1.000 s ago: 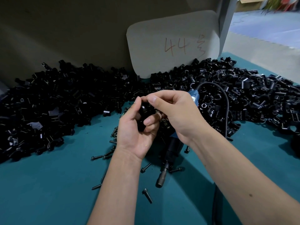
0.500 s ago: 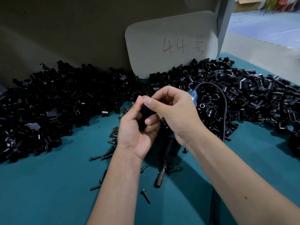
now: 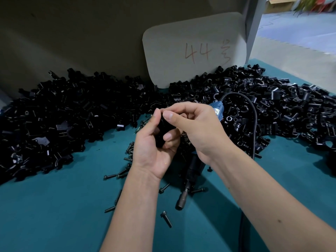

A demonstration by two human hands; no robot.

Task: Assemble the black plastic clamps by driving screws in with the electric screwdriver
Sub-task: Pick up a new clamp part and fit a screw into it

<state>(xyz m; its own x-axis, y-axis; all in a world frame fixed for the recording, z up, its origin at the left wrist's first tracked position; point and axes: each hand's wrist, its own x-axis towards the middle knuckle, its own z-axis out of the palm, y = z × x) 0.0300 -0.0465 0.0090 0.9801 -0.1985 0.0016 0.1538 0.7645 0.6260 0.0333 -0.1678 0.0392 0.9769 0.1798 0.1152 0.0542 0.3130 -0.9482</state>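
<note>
A teal table is stretching out beneath and around both hands. A broad heap of black plastic clamp parts is lying beyond the hands, curving from far off on the left side, behind them, and round to the right. A pale board with "44" handwritten on it is leaning upright behind the heap, straight past the hands.

An electric screwdriver is lying on the table directly under the right hand, its metal tip pointing back toward the person and its blue end poking out just beyond the right knuckles. Its black cord is arching up over the heap to the right of the hands.

The left hand is curling around a black clamp, thumb up along one side and fingers wrapping beneath. The right hand is meeting it from the right, fingers bent, its fingertips pinching the same clamp at the top. The two hands are touching, raised above the table.

Loose dark screws are lying scattered on the table below and to the left of the hands.
</note>
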